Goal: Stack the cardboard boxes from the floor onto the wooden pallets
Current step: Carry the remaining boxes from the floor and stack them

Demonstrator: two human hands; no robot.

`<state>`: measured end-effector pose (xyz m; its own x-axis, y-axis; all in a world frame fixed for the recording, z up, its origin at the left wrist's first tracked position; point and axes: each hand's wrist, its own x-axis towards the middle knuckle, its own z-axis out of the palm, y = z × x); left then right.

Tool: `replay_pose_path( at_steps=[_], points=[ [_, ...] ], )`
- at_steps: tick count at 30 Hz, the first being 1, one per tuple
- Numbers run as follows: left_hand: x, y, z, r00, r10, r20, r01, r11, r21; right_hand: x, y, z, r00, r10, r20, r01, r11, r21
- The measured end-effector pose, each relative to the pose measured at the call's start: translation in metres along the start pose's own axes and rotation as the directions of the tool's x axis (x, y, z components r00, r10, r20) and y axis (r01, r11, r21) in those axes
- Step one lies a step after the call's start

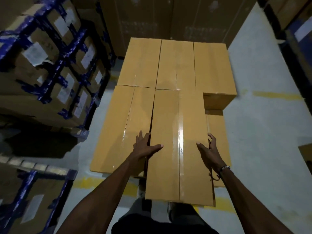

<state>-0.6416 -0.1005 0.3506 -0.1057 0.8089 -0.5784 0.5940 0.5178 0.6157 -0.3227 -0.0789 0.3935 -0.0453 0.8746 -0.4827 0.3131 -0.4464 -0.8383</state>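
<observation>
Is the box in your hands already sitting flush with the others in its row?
No, the held box juts out past its neighbour.

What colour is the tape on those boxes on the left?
Dark blue tape, seen in the head view.

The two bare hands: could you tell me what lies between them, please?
In the head view, the long tan taped cardboard box lies between the left hand and right hand.
</observation>
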Motion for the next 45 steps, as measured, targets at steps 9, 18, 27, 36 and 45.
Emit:
replay_pose_path(
  at_steps=[9, 18, 27, 36, 45],
  points=[
    [0.033, -0.036, -0.003, 0.997, 0.037, 0.068, -0.045, 0.992, 0.119, 0.026, 0.021, 0.029, 0.996, 0.085, -0.037, -0.084, 0.996, 0.032],
    [0.038, -0.041, 0.007, 0.998, 0.064, 0.023, -0.067, 0.984, 0.164, 0.042, 0.038, 0.03, 0.987, 0.159, -0.012, -0.157, 0.982, 0.101],
    [0.04, -0.037, 0.029, 0.983, 0.083, -0.163, -0.05, 0.979, 0.197, 0.069, 0.057, 0.029, 0.985, 0.171, 0.026, -0.173, 0.977, 0.123],
    [0.042, -0.03, 0.044, 0.957, 0.047, -0.288, 0.028, 0.967, 0.252, 0.093, 0.068, 0.033, 0.984, 0.172, 0.041, -0.175, 0.979, 0.106],
    [0.037, -0.032, 0.044, 0.966, 0.062, -0.251, 0.023, 0.947, 0.321, 0.085, 0.077, 0.031, 0.997, 0.076, -0.028, -0.078, 0.994, -0.083]
  ],
)
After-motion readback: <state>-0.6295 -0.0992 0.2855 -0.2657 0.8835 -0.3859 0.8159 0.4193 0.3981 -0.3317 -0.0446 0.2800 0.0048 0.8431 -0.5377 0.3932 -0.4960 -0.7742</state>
